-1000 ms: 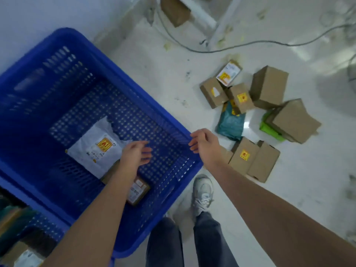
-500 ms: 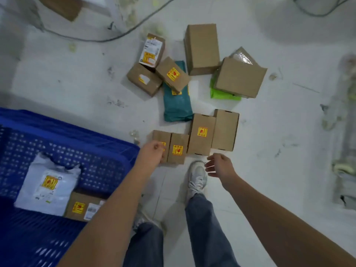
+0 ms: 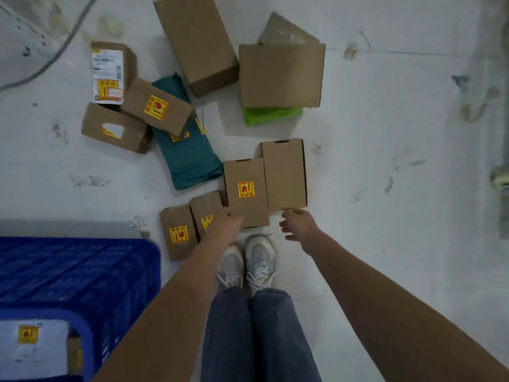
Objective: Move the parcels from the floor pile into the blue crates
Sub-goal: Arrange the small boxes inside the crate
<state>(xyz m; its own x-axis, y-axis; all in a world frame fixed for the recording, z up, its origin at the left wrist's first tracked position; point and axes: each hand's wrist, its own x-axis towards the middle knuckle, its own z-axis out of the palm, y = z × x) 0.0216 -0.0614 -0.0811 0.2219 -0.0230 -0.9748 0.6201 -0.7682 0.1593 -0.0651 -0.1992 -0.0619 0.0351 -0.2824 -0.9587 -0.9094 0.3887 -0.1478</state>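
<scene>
Both hands empty, fingers loose: left hand [image 3: 226,222] at near edge of stickered box [image 3: 245,190], right hand [image 3: 297,224] beside plain box [image 3: 283,175]. Parcel pile on floor [image 3: 385,150]; blue crate [image 3: 80,274] lower left.

We see a parcel-sorting storeroom: labelled cardboard boxes [image 3: 246,190] piled on scuffed white floor [image 3: 385,161] beside a blue crate [image 3: 82,271].
</scene>
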